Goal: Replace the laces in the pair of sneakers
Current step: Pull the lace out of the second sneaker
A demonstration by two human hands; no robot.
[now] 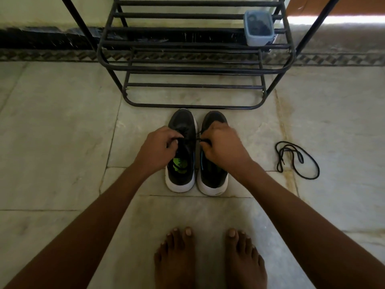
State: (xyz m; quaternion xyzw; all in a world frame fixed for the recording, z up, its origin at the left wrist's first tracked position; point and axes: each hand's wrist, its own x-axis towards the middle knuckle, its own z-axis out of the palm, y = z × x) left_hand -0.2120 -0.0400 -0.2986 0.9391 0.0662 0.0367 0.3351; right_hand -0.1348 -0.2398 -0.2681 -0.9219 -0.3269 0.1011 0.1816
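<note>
Two black sneakers with white soles stand side by side on the floor, toes pointing away from me. The left sneaker [181,163] has a green insole; the right sneaker [212,176] stands close beside it. My left hand [160,149] pinches one end of a black lace [196,139] over the left sneaker's eyelets. My right hand [220,147] grips the other end, above the gap between the shoes. A loose black lace [295,159] lies coiled on the floor to the right.
A black metal shoe rack [187,67] stands just beyond the sneakers' toes, with a small blue container [259,28] on an upper bar. My bare feet [208,259] are on the marble floor near the bottom edge. A wall runs behind the rack.
</note>
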